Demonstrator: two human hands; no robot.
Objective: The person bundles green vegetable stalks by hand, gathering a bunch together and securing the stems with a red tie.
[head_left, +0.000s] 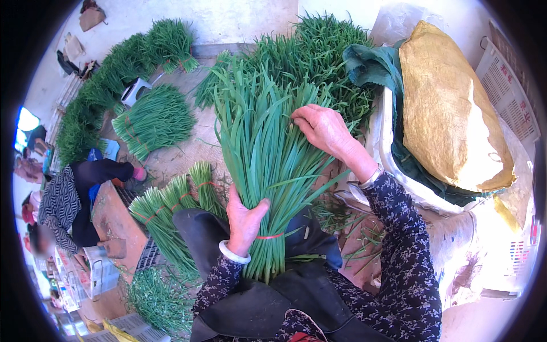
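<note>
A large bundle of long flat green leaves, seemingly garlic chives [260,158], stands on my lap over a dark apron [273,303]. A red band [270,236] circles it near its pale cut ends. My left hand [245,218] grips the bundle just above the band, thumb across the front. At the bundle's upper right side, my right hand [318,128] pinches something small among the leaves with thumb and fingertips; what it is cannot be told.
Banded bundles [171,205] lie at the left, with a larger one [156,119] beyond. More greens [316,55] stand ahead. A white crate [386,141] holding green cloth and a tan sack [448,107] is at the right. Another person [64,201] sits at the far left.
</note>
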